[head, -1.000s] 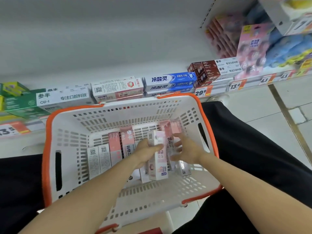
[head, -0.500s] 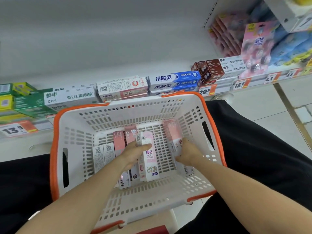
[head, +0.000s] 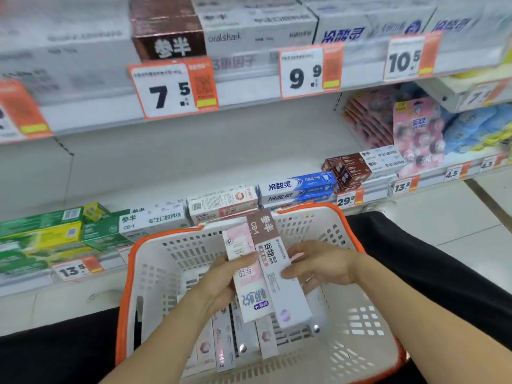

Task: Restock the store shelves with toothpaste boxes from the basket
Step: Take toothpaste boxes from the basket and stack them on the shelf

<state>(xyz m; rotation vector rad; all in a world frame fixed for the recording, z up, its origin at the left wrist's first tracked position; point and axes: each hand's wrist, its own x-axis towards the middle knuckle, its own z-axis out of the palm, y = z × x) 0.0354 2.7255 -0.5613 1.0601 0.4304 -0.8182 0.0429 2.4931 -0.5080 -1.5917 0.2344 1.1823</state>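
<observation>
A white basket (head: 155,261) with an orange rim rests on my lap. Above it I hold two toothpaste boxes side by side, lifted clear of the basket floor. My left hand (head: 221,284) grips the pink-and-white box (head: 246,275) from the left. My right hand (head: 318,267) holds the brown-topped white box (head: 274,261) from the right, thumb on its face. Several more toothpaste boxes (head: 227,345) lie flat on the basket floor under my hands.
The lower shelf (head: 194,173) carries green boxes (head: 41,234) at left, white and blue toothpaste boxes (head: 296,189) in the middle, brown boxes (head: 346,170) at right. Its back part is bare. The upper shelf (head: 249,106) holds more boxes with price tags. Tiled floor lies at right.
Both hands have lifted out of the basket, each with a box, and brought the two boxes together. My view has tilted up, so the upper shelf shows.
</observation>
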